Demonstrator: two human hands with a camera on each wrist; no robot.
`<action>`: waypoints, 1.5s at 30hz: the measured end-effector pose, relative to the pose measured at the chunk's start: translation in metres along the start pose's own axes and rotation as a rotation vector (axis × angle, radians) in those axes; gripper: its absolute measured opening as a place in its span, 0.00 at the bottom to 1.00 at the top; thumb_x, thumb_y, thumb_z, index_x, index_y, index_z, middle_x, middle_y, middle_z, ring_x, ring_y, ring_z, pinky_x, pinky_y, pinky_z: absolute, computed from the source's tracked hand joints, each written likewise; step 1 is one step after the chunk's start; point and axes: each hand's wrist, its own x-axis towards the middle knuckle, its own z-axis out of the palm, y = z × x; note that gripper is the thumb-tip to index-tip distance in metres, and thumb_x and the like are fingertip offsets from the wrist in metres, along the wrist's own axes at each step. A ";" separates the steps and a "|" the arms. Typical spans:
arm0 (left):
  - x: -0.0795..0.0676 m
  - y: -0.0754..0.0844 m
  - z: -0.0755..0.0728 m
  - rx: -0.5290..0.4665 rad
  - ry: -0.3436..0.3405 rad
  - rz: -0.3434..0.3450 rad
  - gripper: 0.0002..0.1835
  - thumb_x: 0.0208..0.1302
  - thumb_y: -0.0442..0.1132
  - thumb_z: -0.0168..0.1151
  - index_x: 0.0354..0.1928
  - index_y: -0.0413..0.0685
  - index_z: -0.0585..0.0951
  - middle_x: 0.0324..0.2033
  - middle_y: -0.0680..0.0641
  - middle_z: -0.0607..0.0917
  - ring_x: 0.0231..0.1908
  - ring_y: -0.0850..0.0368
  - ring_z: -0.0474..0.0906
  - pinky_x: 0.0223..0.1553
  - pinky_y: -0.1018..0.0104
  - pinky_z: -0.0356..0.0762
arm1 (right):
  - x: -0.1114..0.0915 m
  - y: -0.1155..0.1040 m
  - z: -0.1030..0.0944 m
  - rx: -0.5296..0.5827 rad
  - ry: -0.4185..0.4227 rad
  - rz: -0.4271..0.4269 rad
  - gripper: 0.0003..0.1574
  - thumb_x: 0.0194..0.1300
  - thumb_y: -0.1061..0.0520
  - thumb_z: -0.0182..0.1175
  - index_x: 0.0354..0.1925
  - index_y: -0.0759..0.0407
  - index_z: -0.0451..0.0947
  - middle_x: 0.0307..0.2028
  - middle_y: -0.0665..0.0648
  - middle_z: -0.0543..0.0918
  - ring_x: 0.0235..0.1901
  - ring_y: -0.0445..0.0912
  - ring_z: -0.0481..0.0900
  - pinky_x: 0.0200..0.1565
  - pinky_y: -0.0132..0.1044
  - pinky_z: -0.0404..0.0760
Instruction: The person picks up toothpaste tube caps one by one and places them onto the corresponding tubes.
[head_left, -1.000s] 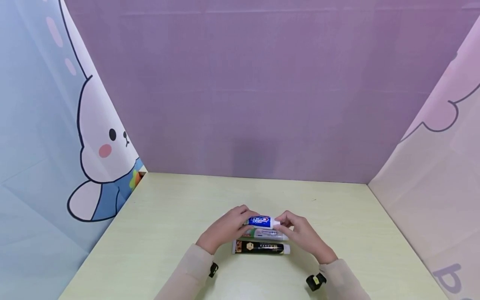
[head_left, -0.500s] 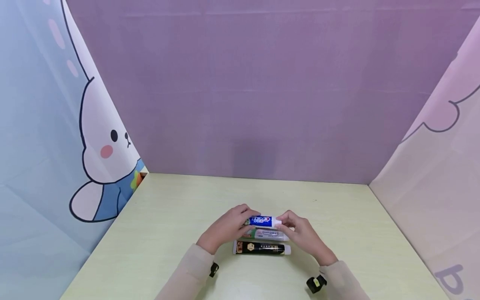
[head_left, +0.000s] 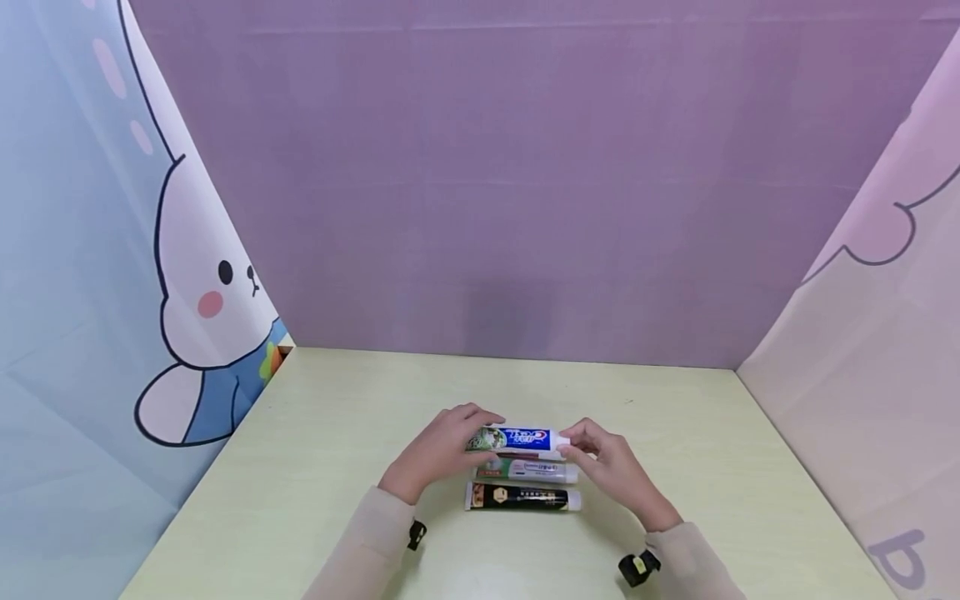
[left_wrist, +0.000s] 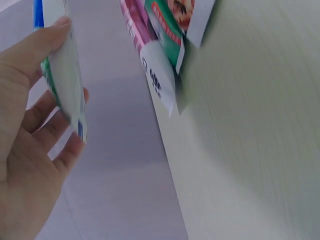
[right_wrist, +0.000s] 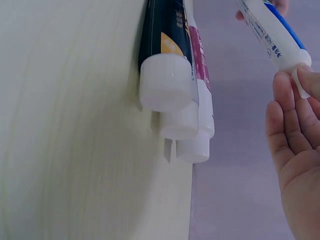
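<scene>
A blue and white toothpaste tube [head_left: 525, 437] is held level above the table between both hands. My left hand [head_left: 441, 446] grips its flat tail end, thumb on one face and fingers on the other in the left wrist view. At the other end, my right hand [head_left: 611, 467] pinches the white cap between thumb and fingers. Below lie three more tubes side by side: a black toothpaste tube [head_left: 525, 497] nearest me, a green and white toothpaste tube [head_left: 536, 472] behind it, and a pink and white toothpaste tube [left_wrist: 155, 65], mostly hidden in the head view by the held one.
The pale wooden table [head_left: 360, 400] ends at a purple backdrop [head_left: 495, 183]. Printed cloth walls [head_left: 885, 358] stand on the left and right sides. The lying tubes' white caps [right_wrist: 166, 82] all point to the right.
The held tube has risen slightly and turned so more of its printed face shows. My left hand has shifted left toward the tail end, uncovering green print; my right hand has moved slightly right.
</scene>
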 end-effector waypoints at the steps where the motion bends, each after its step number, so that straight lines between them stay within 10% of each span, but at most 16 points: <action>1: -0.001 -0.002 0.000 0.003 -0.006 -0.012 0.29 0.64 0.54 0.69 0.65 0.57 0.76 0.54 0.55 0.80 0.54 0.57 0.76 0.60 0.54 0.72 | 0.000 0.000 -0.001 0.000 0.001 -0.003 0.07 0.67 0.61 0.66 0.43 0.54 0.79 0.37 0.47 0.87 0.35 0.43 0.85 0.40 0.36 0.85; 26: 0.005 -0.025 0.001 -0.161 -0.008 -0.070 0.27 0.58 0.42 0.73 0.61 0.54 0.80 0.55 0.53 0.80 0.57 0.55 0.73 0.60 0.54 0.73 | 0.010 0.019 -0.011 0.026 0.006 0.137 0.09 0.68 0.58 0.66 0.47 0.54 0.80 0.37 0.48 0.85 0.38 0.52 0.84 0.39 0.35 0.84; 45: 0.028 -0.047 0.016 -0.200 -0.104 -0.152 0.26 0.65 0.44 0.69 0.65 0.55 0.77 0.61 0.51 0.78 0.63 0.52 0.70 0.65 0.54 0.68 | 0.025 0.045 -0.005 -0.133 0.001 0.145 0.09 0.70 0.59 0.64 0.48 0.57 0.80 0.33 0.47 0.83 0.32 0.41 0.79 0.35 0.34 0.80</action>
